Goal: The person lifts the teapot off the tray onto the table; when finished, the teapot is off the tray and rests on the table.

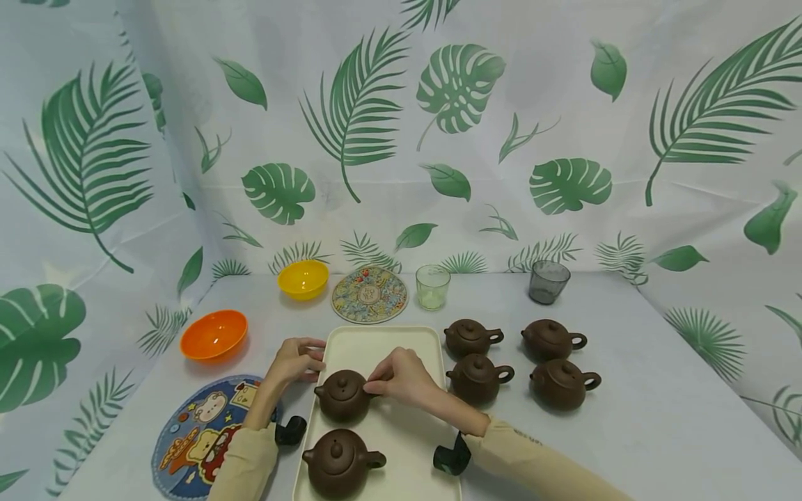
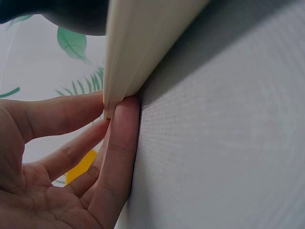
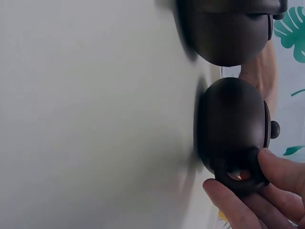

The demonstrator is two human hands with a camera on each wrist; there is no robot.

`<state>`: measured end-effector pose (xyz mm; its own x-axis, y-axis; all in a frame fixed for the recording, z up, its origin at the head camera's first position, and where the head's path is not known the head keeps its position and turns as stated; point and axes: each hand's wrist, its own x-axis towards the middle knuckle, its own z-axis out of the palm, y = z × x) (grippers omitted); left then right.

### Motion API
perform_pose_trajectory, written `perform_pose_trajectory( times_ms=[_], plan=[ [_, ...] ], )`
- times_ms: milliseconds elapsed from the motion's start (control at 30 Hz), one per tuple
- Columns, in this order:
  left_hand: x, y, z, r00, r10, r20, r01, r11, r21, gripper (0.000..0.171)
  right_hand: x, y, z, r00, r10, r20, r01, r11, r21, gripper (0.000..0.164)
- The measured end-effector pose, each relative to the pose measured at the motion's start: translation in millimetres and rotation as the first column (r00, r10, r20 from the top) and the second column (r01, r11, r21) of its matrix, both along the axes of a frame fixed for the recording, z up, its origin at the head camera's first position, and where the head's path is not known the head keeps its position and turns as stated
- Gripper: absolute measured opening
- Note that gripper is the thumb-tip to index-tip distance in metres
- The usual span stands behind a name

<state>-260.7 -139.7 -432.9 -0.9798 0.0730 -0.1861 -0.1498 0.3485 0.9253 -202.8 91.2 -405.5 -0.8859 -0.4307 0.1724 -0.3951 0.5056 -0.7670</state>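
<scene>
A cream rectangular tray [image 1: 410, 445] carries two dark brown teapots. My right hand [image 1: 401, 379] pinches the handle [image 3: 240, 185] of the farther teapot [image 1: 342, 402], thumb on one side and fingers on the other in the right wrist view. This teapot stands upright with its lid on and its spout to the left. The nearer teapot [image 1: 335, 470] sits in the tray's front part, handle to the right. At the tray's left edge, my left hand [image 1: 296, 360] grips the rim [image 2: 119, 62] between thumb and fingers, one finger tucked under it.
Several more brown teapots [image 1: 477, 381] stand right of the tray. Behind are a green glass [image 1: 432, 289], a grey glass [image 1: 548, 284], a round patterned mat [image 1: 370, 296] and a yellow bowl [image 1: 303, 282]. An orange bowl [image 1: 214, 337] and a blue cartoon mat [image 1: 182, 435] lie left.
</scene>
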Motion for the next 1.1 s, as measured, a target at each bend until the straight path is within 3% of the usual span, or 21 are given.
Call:
perform_pose_trajectory(
  times_ms=[233,433,733,933,1100],
  plan=[
    [-0.6,0,0.6,1.000,-0.005,-0.001,0.005,1.000,0.005,0.043,-0.1,5,2.7,1.000,0.017,-0.017,-0.017,1.000,0.006,0.005],
    [-1.4,0,-0.4,1.000,0.001,0.003,-0.001,1.000,0.015,0.043,2.5,24,12.1,0.997,0.065,0.032,-0.064,0.997,-0.033,0.008],
    [-0.5,0,0.0,1.000,0.002,0.003,-0.002,1.000,0.004,0.042,19.6,77,36.9,0.996,0.068,0.060,-0.064,0.996,-0.063,0.010],
    [0.0,-1,2.7,1.000,-0.002,0.004,0.002,1.000,0.031,0.042,35.6,119,49.9,0.990,0.056,0.127,-0.040,0.992,-0.122,0.015],
    [1.6,0,2.5,1.000,-0.010,0.011,0.009,0.999,0.039,0.043,51.6,152,57.0,0.989,0.021,0.147,-0.010,0.997,-0.076,0.015]
  ],
)
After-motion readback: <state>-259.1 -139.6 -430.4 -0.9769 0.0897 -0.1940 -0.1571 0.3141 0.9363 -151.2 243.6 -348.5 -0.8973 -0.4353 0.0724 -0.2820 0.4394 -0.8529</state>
